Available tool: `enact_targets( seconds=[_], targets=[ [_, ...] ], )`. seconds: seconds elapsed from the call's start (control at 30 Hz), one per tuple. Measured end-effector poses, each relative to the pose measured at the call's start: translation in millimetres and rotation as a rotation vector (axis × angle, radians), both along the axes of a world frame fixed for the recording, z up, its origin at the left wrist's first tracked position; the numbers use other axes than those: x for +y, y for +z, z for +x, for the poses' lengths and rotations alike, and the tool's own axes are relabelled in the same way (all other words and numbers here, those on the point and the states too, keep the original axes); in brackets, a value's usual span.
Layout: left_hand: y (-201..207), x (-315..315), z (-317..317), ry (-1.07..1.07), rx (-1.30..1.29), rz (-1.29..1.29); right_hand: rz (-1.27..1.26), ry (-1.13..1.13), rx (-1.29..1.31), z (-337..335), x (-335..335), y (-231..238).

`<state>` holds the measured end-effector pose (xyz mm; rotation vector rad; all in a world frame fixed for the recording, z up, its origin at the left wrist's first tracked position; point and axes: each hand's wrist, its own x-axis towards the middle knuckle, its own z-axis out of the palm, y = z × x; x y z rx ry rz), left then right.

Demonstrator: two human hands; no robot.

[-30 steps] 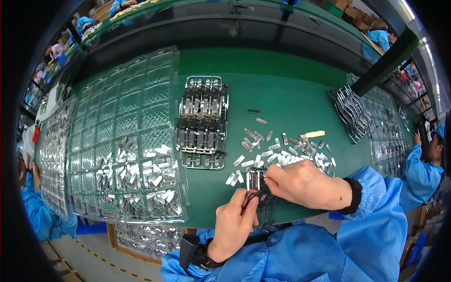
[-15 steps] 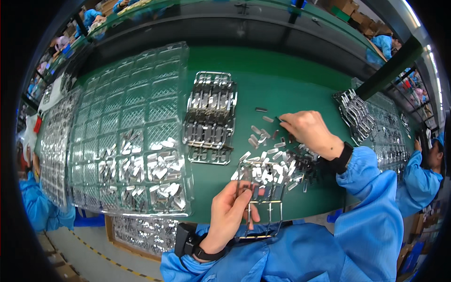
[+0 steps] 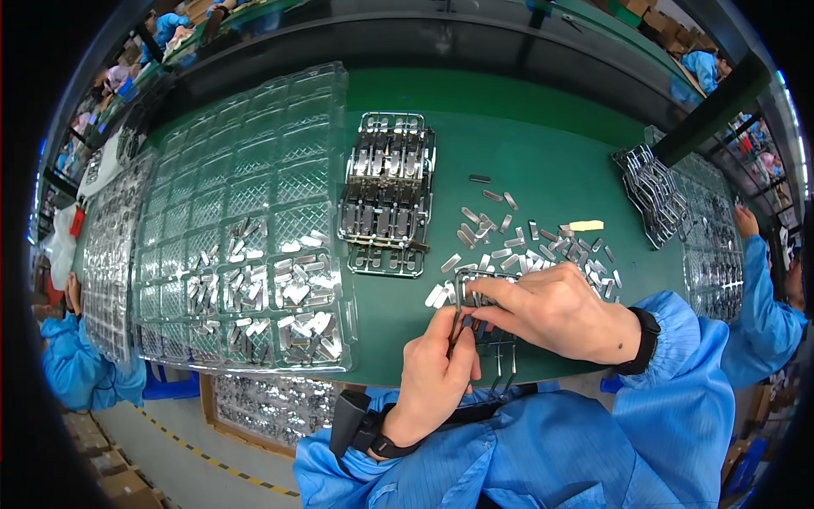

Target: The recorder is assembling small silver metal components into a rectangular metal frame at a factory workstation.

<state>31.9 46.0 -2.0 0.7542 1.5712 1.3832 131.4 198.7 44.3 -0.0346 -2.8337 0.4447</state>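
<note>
- Closest, the left hand [image 3: 432, 373] has its grip closed on a metal wire frame [image 3: 459, 295], at the table's [image 3: 551, 170] near edge.
- The right hand [image 3: 564, 314] bends over the same frame; whether its grip holds a piece, I cannot tell.
- Just beyond, small metal strips [image 3: 547, 252] lie scattered.
- Leftward, a clear compartment tray [image 3: 246, 182] holds more.
- Farther, loaded wire frames [image 3: 386, 191] sit stacked.

A silvery wire rack [image 3: 497, 336] with dark inserts is held by the left hand [image 3: 434, 366] over the tabletop's near edge, partly hidden under the right hand [image 3: 555, 310]. Beyond it, small oblong metal pieces [image 3: 515, 243], bright to dark grey, lie loosely scattered, some overlapping.
</note>
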Motion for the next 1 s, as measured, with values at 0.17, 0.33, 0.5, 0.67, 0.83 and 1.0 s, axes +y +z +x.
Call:
enact_targets(
  seconds=[0.17, 0.33, 0.5, 0.67, 0.83, 1.0],
  targets=[
    [0, -1, 4, -0.037, 0.162, 0.022, 0.03, -0.009, -0.014, 5, -6, 3],
    [6, 0, 7, -0.021, 0.223, 0.034, 0.302, -0.022, 0.008, 10, -17, -1],
    [10, -1, 8, -0.009, 0.211, 0.018, 0.165, -0.041, 0.0, 10, -13, -3],
    [-1, -3, 10, -0.005, 0.307, 0.044, -0.307, -0.15, -0.076, 6, -3, 1],
    [4, -5, 7, -0.017, 0.265, 0.01, -1.173, -0.409, -0.416, 2, 14, 12],
    [2, -3, 7, -0.013, 0.26, 0.025, -1.676, -0.563, -0.519, 4, 21, 6]
  ],
)
